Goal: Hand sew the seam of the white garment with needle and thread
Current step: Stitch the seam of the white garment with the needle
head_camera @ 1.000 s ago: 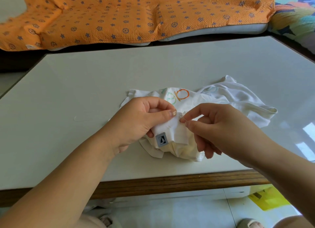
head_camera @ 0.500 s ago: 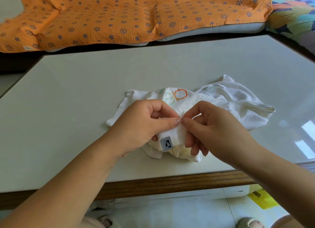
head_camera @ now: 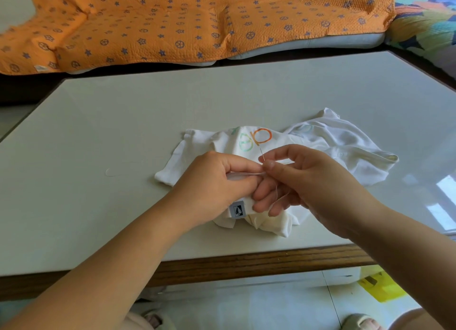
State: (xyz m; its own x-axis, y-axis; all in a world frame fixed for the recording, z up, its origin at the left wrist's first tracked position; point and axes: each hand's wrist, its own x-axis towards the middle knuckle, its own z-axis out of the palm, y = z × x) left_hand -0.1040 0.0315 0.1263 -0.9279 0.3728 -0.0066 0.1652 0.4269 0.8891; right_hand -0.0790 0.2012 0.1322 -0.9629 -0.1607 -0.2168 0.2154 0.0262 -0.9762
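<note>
A crumpled white garment (head_camera: 328,142) with coloured printed letters and a small grey label (head_camera: 237,210) lies on the pale table (head_camera: 123,122). My left hand (head_camera: 212,184) grips a bunched fold of the garment near its seam. My right hand (head_camera: 303,179) pinches a thin needle (head_camera: 262,155) between thumb and forefinger, its tip sticking up past the fingertips. A white thread (head_camera: 249,173) runs taut from the fold under my left fingers to my right hand, then loops down across my right fingers.
A loose scrap of thread (head_camera: 113,173) lies on the table to the left. The table has a wooden front edge (head_camera: 246,263). An orange patterned blanket (head_camera: 185,21) covers a sofa behind. A yellow object (head_camera: 381,286) lies on the floor.
My right hand has drawn the needle out of the fabric and moved slightly right and up, so the thread now shows stretched between the hands. My left hand keeps its hold.
</note>
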